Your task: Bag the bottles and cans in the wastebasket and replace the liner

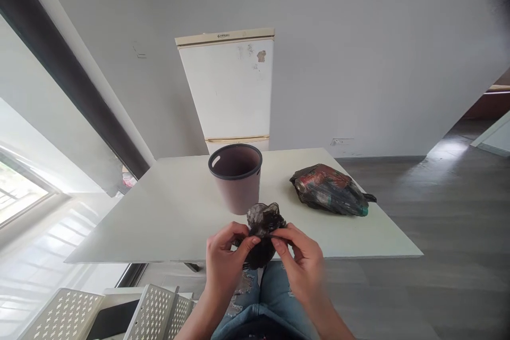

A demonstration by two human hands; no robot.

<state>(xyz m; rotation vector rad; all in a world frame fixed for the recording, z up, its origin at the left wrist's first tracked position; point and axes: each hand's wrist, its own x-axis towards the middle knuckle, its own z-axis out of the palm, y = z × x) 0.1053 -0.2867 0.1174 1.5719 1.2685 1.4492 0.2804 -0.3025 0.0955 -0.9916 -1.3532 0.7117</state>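
Grey wall (358, 74) is filling the background; grey floor (382, 212) is running along the right. White desk (171, 218) is spanning the middle, its near edge facing the wearer. White refrigerator (235, 90) is standing beyond the desk's far edge, a bare patch showing near its upper right corner. Blue jeans (273, 287), ripped, are showing below the near edge. White perforated baskets (149, 311) are sitting at lower left, below desk level.

Filled dark bag (332, 191) is lying on its side on the desk's right part; red and green contents are showing through the film, and a twisted end is pointing right. Mauve bin (239, 191) is standing upright near mid-desk, its dark rim facing up and an oval handle slot showing at left.

Left hand (225, 252) and right hand (300, 255) are both grasping, pinching thin black plastic between thumbs and fingers. Crumpled black bag (261, 252) is hanging bunched between them at the near edge, in front of the bin; contact with the desk: cannot tell.
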